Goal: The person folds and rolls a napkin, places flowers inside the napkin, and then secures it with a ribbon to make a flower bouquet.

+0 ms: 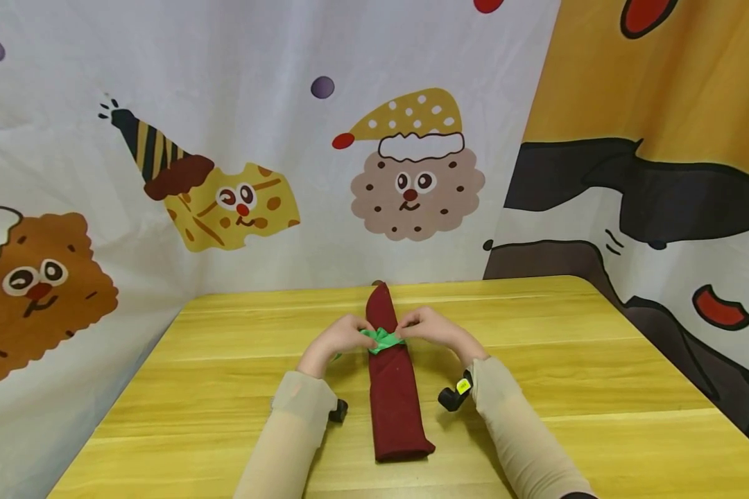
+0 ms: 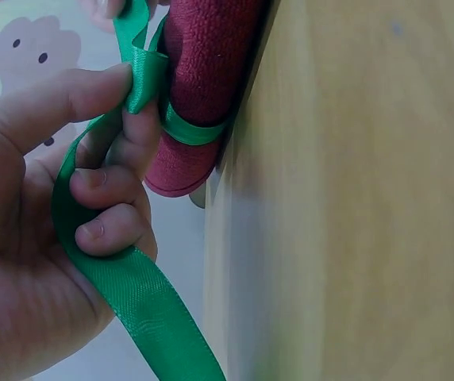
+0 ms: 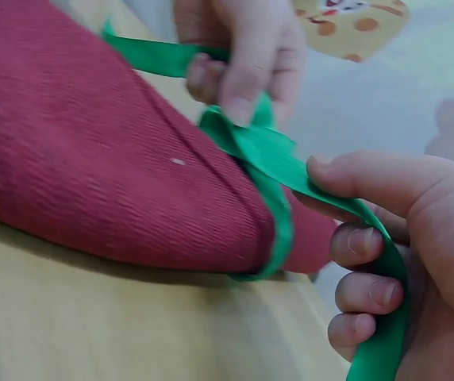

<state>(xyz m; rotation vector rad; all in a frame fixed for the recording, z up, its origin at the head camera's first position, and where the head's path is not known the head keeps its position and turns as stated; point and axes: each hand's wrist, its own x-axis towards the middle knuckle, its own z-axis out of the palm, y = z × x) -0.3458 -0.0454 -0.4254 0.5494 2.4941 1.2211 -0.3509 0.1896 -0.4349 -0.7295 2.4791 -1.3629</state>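
Note:
A dark red rolled cloth (image 1: 398, 405) lies lengthwise on the table, its narrower end away from me. Green ribbon (image 1: 383, 339) goes around it past the middle, with a loop at the crossing on top. My left hand (image 1: 343, 335) pinches the looped ribbon between thumb and index finger; in the left wrist view a long tail (image 2: 151, 309) runs through its curled fingers and hangs down. From the other side my right hand (image 1: 435, 328) pinches the other ribbon length, whose tail (image 3: 382, 341) passes through its palm in the right wrist view.
The wooden table (image 1: 225, 430) extends to both sides of the cloth. Behind it hangs a white curtain (image 1: 274, 62) printed with cartoon biscuits and cheese. Black camera mounts (image 1: 455, 396) are strapped at the wrists, close above the tabletop.

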